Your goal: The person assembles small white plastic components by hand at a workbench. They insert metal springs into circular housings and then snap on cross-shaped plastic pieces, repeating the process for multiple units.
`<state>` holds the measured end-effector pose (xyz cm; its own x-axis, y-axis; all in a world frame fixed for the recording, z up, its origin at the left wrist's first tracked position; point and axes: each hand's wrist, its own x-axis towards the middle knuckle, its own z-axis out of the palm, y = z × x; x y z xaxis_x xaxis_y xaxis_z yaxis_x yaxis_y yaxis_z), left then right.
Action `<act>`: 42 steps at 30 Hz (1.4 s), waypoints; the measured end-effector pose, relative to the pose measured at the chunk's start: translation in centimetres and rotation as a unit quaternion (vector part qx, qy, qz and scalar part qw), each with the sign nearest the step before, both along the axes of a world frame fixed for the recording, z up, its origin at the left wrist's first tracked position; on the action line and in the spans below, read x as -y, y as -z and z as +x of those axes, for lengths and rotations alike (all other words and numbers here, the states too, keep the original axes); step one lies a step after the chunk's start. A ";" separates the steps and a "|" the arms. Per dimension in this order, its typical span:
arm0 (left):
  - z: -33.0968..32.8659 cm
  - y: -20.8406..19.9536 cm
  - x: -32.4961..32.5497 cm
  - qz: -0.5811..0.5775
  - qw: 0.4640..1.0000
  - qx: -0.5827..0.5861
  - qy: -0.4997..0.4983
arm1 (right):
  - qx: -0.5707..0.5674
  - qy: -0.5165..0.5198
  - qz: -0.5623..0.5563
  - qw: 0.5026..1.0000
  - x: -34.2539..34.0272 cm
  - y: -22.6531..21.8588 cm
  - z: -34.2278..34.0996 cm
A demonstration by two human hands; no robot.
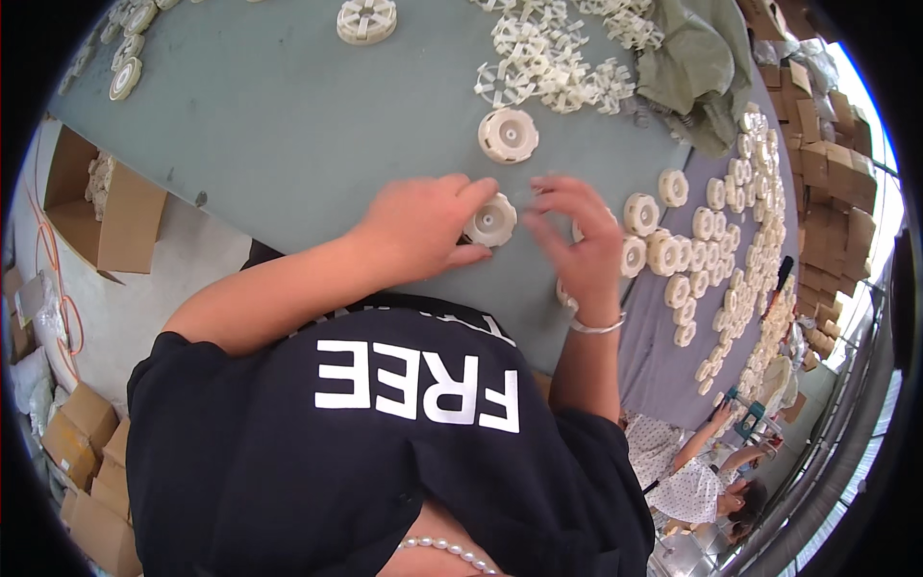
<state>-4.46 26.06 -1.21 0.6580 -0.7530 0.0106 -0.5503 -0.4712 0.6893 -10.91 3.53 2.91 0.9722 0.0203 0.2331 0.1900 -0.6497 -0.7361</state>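
Near the table's front edge, my left hand (423, 223) grips a round cream plastic wheel (491, 221) between thumb and fingers. The wheel has a notched rim and a small hub in its middle. Just to the right of it hovers my right hand (584, 236), slightly blurred, its thumb and fingers curved and apart with nothing visible between them. A similar larger wheel (509, 136) lies on the table right behind my hands. Other cream wheels are partly hidden beneath and beside my right hand.
A pile of small white plastic clips (553, 60) lies at the back, beside a crumpled green cloth (694, 67). Many cream wheels (663, 252) spread along the right. An open cardboard box (130, 216) stands left of the table. Another person (687, 476) works at the lower right.
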 end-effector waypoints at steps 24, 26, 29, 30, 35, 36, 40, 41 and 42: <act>2.8 -4.5 -7.1 -0.377 0.712 -0.573 -0.148 | -0.071 -0.096 0.078 0.990 -8.0 -3.5 4.8; 2.0 -5.5 -5.9 -0.368 0.713 -0.578 -0.148 | -0.021 -0.121 0.068 0.990 -8.7 -3.4 4.4; 1.3 -4.9 -5.8 -0.393 0.703 -0.575 -0.141 | -0.011 -0.111 0.092 0.989 -8.6 -2.5 3.5; 1.3 -4.9 -5.8 -0.377 0.727 -0.557 -0.139 | 0.001 -0.105 0.109 0.989 -8.5 -2.1 3.3; 1.8 -4.0 -6.5 -0.320 0.771 -0.526 -0.160 | 0.071 -0.052 0.134 0.987 -7.2 -0.5 2.9; 2.1 -3.8 -6.5 -0.328 0.758 -0.538 -0.170 | 0.066 -0.047 0.158 0.984 -6.8 -0.1 3.5; 1.6 -2.7 -6.1 -0.358 0.748 -0.522 -0.199 | -0.056 -0.025 0.260 0.964 -8.2 -1.4 3.5; 1.4 -2.5 -5.9 -0.364 0.757 -0.503 -0.204 | -0.065 -0.041 0.250 0.965 -8.4 -1.1 3.6; 1.3 -2.4 -5.8 -0.370 0.759 -0.495 -0.206 | -0.074 -0.055 0.238 0.967 -8.5 -0.6 3.5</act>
